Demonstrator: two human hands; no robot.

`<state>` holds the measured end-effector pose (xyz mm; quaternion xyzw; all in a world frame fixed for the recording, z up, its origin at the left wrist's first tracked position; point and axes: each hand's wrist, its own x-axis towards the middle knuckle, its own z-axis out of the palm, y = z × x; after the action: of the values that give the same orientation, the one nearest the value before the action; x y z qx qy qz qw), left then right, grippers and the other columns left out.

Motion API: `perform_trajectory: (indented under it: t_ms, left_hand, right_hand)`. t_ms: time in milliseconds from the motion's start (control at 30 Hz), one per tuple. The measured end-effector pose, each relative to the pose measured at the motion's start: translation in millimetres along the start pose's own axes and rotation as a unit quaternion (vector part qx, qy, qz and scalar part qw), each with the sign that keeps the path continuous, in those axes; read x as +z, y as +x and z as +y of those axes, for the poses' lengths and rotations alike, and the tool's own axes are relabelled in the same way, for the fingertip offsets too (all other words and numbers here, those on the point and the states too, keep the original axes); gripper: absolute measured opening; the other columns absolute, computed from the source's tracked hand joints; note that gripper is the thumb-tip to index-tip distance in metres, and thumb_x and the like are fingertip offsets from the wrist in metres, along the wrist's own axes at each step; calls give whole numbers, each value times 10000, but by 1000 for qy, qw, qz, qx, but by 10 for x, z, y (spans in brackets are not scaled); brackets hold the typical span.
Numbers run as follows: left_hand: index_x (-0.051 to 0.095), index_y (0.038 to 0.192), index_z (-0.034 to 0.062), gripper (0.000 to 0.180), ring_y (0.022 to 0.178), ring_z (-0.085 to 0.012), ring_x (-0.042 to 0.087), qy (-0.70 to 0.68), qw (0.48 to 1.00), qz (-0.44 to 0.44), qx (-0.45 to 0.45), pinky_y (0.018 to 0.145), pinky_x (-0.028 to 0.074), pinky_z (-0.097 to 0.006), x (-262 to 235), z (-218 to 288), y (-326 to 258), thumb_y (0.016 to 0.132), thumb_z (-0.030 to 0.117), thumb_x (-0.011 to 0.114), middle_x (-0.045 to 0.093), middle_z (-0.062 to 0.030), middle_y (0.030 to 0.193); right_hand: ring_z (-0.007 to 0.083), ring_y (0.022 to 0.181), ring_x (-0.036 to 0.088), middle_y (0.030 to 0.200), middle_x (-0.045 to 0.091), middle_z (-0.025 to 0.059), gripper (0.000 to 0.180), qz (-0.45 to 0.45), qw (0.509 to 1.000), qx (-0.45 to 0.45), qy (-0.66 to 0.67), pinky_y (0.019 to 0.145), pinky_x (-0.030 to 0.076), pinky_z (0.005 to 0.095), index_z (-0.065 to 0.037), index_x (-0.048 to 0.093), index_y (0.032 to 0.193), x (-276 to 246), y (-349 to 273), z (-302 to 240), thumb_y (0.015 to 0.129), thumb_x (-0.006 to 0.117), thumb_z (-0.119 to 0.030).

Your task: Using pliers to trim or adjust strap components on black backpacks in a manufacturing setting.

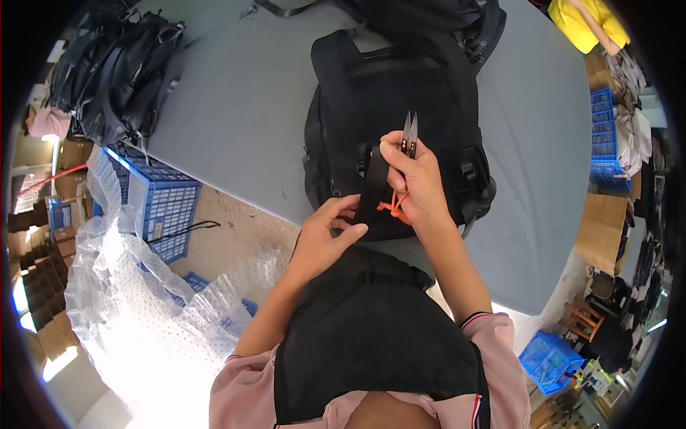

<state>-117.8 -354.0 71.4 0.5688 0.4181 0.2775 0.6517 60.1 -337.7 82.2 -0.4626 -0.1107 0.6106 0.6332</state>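
Snips' (407, 130) handles were partly hidden in right hand (420, 180), closed on them and the upper part of a black strap (371, 187); attachment unclear. Left hand (323, 239), half-curled, held strap's lower part over black backpack (400, 93) on grey bench (229, 93). Open surface flanked backpack; bench edge slanted at left.

Blk backpack (400, 93) lies on gray surface (214, 93); over it, wide blk strap (371, 187) held lengthwise & silver-bladed snips (407, 130), tips slightly apart, w/ orange cord (393, 208) below.
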Motion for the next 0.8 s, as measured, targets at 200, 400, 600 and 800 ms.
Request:
perform_trajectory:
  t_ms: [200,400,600,800]
  left_hand:
    - [597,1031,-22,280,839,-115,553,275,953,-8,128,704,459,-245,-95,-38,60,790,90,684,590,-40,922]
    - [587,1012,0,209,747,-57,528,-159,981,-27,-107,666,445,-202,12,309,-23,817,28,655,568,3,861]
    - [528,1102,-5,306,726,-51,530,-136,988,-29,-61,632,454,-188,85,364,22,820,9,647,571,-5,864]
    - [535,1064,7,276,709,-44,527,-98,992,-32,-72,604,452,-183,83,403,38,815,11,654,559,4,841]
  right_hand:
    - [22,440,373,678,505,-29,102,6,1000,-28,7,411,283,168,-33,585,901,42,23,-39,826,653,-45]
    - [133,682,545,819,535,47,297,18,866,-234,-441,612,455,267,-50,544,1028,-64,-311,-11,785,687,-141]
    - [197,559,550,811,551,52,211,-33,749,-367,-551,499,431,271,-43,599,910,-172,-707,-96,724,696,-61]
    - [192,528,516,732,541,44,223,-60,647,-474,-594,463,399,284,-56,621,884,-207,-633,-99,689,722,-92]
